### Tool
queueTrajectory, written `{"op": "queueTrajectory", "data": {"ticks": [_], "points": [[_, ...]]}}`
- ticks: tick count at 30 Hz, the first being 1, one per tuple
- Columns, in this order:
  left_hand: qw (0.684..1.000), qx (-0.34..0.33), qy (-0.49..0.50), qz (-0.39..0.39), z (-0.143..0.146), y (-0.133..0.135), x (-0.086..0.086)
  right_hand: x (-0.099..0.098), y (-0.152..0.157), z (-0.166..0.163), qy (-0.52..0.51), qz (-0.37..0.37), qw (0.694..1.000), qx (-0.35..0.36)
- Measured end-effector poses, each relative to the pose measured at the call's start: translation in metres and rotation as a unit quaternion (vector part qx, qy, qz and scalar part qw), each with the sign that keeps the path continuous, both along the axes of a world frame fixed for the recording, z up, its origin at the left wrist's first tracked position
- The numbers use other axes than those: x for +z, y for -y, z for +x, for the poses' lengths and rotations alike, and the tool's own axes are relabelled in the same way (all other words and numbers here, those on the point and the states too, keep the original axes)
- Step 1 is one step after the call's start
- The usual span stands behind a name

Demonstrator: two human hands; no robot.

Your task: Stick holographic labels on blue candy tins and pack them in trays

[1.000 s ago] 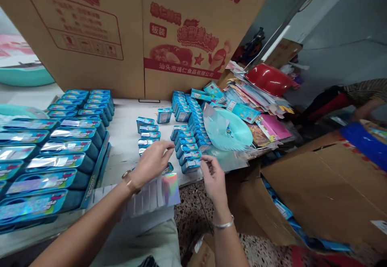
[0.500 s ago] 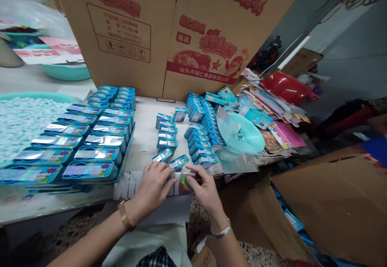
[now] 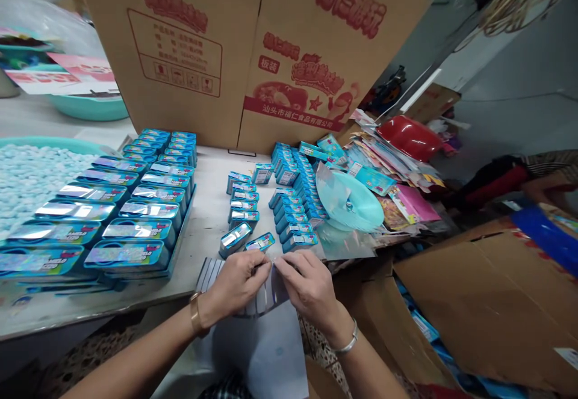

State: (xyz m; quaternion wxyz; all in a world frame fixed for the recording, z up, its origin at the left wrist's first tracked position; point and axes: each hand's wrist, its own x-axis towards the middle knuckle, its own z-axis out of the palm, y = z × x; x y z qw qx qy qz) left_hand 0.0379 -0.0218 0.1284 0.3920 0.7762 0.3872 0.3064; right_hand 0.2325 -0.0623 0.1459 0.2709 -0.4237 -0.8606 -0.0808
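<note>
A white table (image 3: 210, 164) carries a big printed carton (image 3: 180, 44) along its back. In front of the carton, left, stand close-set blue tins (image 3: 130, 254); in front and right sits a shallow turquoise bowl (image 3: 370, 200). The label sheet (image 3: 271, 351) is at the table edge opposite the carton, its lower part now hanging farther down over the lap than half a second ago. Both hands are on it: the left hand (image 3: 237, 284) and right hand (image 3: 313, 287) have come closer together, fingertips almost meeting. Each has thumb and fingers bent nearly together (whether a label is pinched between them, I cannot tell). A second ago they were off the sheet, near the smaller rows of tins. Two loose tins (image 3: 261, 242) lie between the hands and the carton, much as half a second ago.
</note>
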Motion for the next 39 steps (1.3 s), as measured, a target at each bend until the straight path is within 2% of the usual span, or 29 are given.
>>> {"op": "queueTrajectory", "data": {"ticks": [4,9,14,19,21,23,25,28,32,34,39], "points": [[1.000,-0.001,0.015,-0.005,0.003,-0.001,0.003,-0.006,0.002,0.004,-0.028,0.034,0.999,0.004],[0.999,-0.006,0.027,-0.018,0.004,-0.003,0.009,-0.008,0.001,0.003,-0.054,0.040,0.998,-0.007],[0.999,0.036,0.015,-0.013,-0.002,-0.014,0.007,0.015,0.018,0.005,-0.106,0.031,0.994,-0.008],[0.999,0.038,0.013,-0.007,-0.003,-0.017,0.008,0.042,0.030,0.012,-0.278,0.053,0.955,-0.084],[1.000,0.019,0.022,-0.004,0.001,-0.012,0.011,0.042,0.023,0.011,-0.246,0.004,0.965,-0.091],[1.000,0.001,0.029,0.004,0.005,-0.007,0.014,0.036,0.013,0.010,-0.164,-0.064,0.981,-0.081],[0.999,-0.006,0.033,0.013,0.008,-0.004,0.017,0.027,0.006,0.009,-0.095,-0.082,0.990,-0.069],[0.999,-0.011,0.035,0.015,0.010,-0.003,0.017,0.015,0.004,0.011,-0.030,-0.030,0.998,-0.054],[0.999,-0.021,0.040,-0.017,0.009,-0.002,0.012,0.007,0.015,0.018,0.032,0.044,0.999,0.004],[0.998,-0.026,0.038,-0.042,0.009,0.000,0.009,0.003,0.021,0.022,0.053,0.056,0.997,0.019],[0.996,-0.036,0.041,-0.077,0.015,0.003,0.006,-0.008,0.031,0.027,0.066,0.056,0.996,0.006]]}}
